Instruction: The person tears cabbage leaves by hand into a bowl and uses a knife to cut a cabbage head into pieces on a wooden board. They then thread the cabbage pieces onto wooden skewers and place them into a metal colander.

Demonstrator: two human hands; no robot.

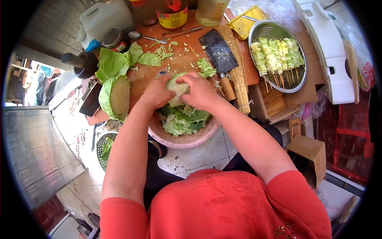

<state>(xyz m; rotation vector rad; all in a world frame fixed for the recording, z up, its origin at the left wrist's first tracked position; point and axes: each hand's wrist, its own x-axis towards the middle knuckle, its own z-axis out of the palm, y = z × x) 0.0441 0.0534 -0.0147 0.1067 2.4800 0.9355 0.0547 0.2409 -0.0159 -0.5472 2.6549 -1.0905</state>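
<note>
Between my two hands is a pale green piece of cabbage [178, 88], held over a pinkish basin [181, 142] of loose cabbage leaves [185, 122]. My left hand [156, 92] grips its left side, fingers curled round it. From the right, my right hand [200, 91] presses on it with bent fingers. A cut half cabbage [116, 97] rests at the board's left edge, next to a loose outer leaf [112, 65]. On the board's right lies a cleaver [219, 49] with a wooden handle, close to some cut cabbage [205, 67].
A metal colander [296, 81] with cabbage skewers [277, 56] stands at right, above a cardboard box holding bare sticks [272, 101]. A spoon [145, 37], a jar [172, 18] and a plastic jug [105, 16] are at the back. A green strainer [102, 145] sits low at left.
</note>
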